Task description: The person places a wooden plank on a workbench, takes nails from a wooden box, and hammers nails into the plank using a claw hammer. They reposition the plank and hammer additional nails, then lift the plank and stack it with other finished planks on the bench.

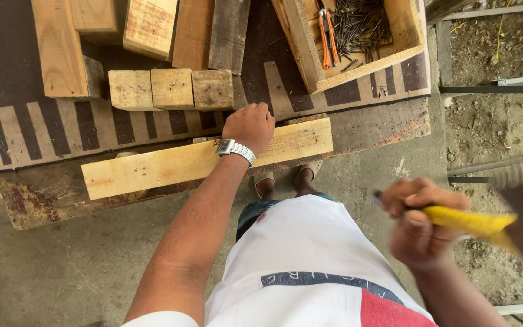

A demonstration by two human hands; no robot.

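Note:
My left hand (249,126), with a silver watch at the wrist, rests closed on a long pale wooden plank (152,168) that lies across the near edge of a worn striped board (43,133). My right hand (420,223) is raised off to the right, away from the plank, and grips a yellow-handled tool (473,223) whose far end is blurred and hard to make out. Just beyond my left hand stand three short wooden blocks (172,89) in a row.
A wooden box (404,24) at the back holds a heap of dark nails (361,24) and orange-handled pliers (328,36). Thicker planks (62,48) lie at the back left. Bare concrete floor (62,266) lies below, with metal bars (497,82) and dirt at the right.

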